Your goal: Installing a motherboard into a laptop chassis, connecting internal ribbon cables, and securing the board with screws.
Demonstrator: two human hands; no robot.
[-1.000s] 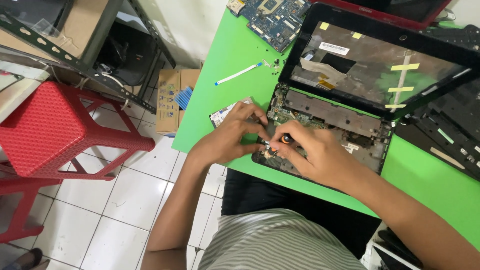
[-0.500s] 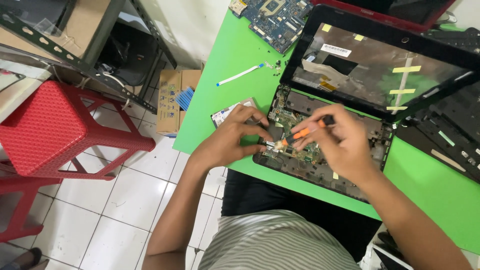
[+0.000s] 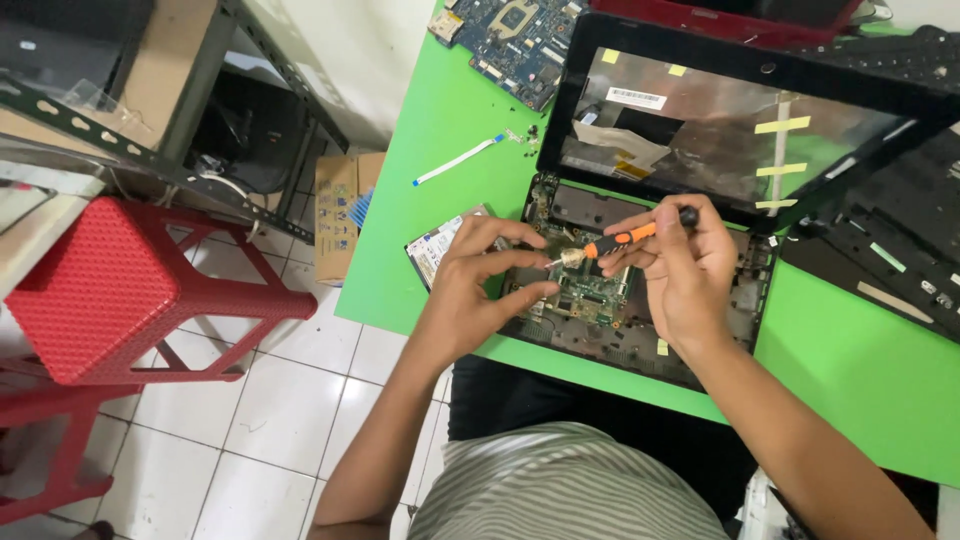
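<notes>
Orange screwdriver (image 3: 628,236) in right hand (image 3: 680,275), left hand (image 3: 478,285) on opened laptop base (image 3: 600,310).

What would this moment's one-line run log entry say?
right hand: holds orange screwdriver | left hand: fingers at its tip | under hands: opened laptop base | surface: green table

— What stands on the white tiled floor (image 3: 290,420) left of the bright green tabletop (image 3: 440,210)?

— A red plastic lattice-top stool (image 3: 110,290), and a brown cardboard box (image 3: 338,215) just beside the table's edge.

— And on the green surface's far end?

— A bare blue circuit board (image 3: 515,35) and a white flat ribbon cable (image 3: 458,160) near it.
</notes>
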